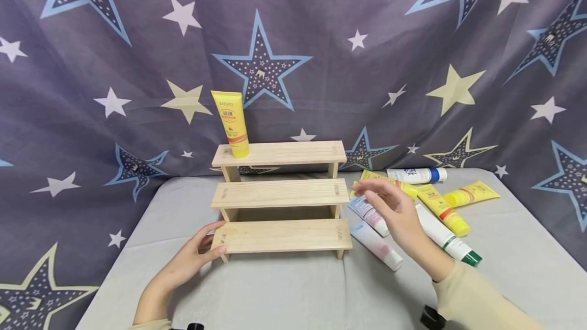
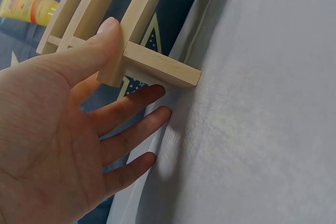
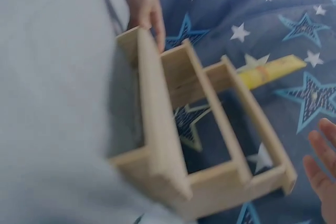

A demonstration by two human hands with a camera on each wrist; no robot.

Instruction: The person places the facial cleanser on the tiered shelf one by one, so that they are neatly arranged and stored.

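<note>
Left hand (image 1: 183, 264) pinches the left end of the wooden rack (image 1: 279, 193)'s lowest step (image 1: 282, 236) with thumb and index, other fingers loose. Right hand (image 1: 395, 210) is relaxed, slightly curled, holding nothing, just past the rack's right edge, with tubes (image 1: 376, 244) below and beyond it. Yellow tube (image 1: 233, 125) stands up top, nearer the left hand's end; gray cloth (image 1: 284, 292) spreads between both hands.

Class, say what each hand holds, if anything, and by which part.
Left hand: the wooden rack, by the left end of its bottom shelf. Right hand: nothing.
</note>
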